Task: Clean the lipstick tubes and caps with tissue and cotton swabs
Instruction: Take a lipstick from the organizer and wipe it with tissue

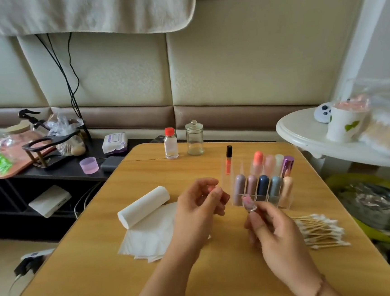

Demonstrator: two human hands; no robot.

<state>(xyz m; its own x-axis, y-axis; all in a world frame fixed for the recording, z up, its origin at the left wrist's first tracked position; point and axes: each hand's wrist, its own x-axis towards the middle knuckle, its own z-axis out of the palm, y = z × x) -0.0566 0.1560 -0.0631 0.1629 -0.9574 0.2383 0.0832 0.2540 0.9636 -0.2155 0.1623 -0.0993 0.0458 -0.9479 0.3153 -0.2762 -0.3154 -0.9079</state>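
My right hand (270, 229) grips an uncapped lipstick tube (249, 203), its pink tip pointing up. My left hand (200, 203) is curled just left of it, pinching a small pink cap (211, 189) between the fingertips. A clear organiser (262, 197) behind my hands holds several capped lipsticks in pastel and dark colours, plus an orange lip gloss (228, 160). A tissue roll (143, 205) lies on flat tissue sheets (147, 237) to the left. A pile of cotton swabs (321, 230) lies to the right.
A small clear bottle with a red cap (170, 143) and a lidded glass jar (194, 138) stand at the far edge of the wooden table (101, 269). A cluttered dark shelf (78, 171) is at the left; a white round table (306, 133) at the right.
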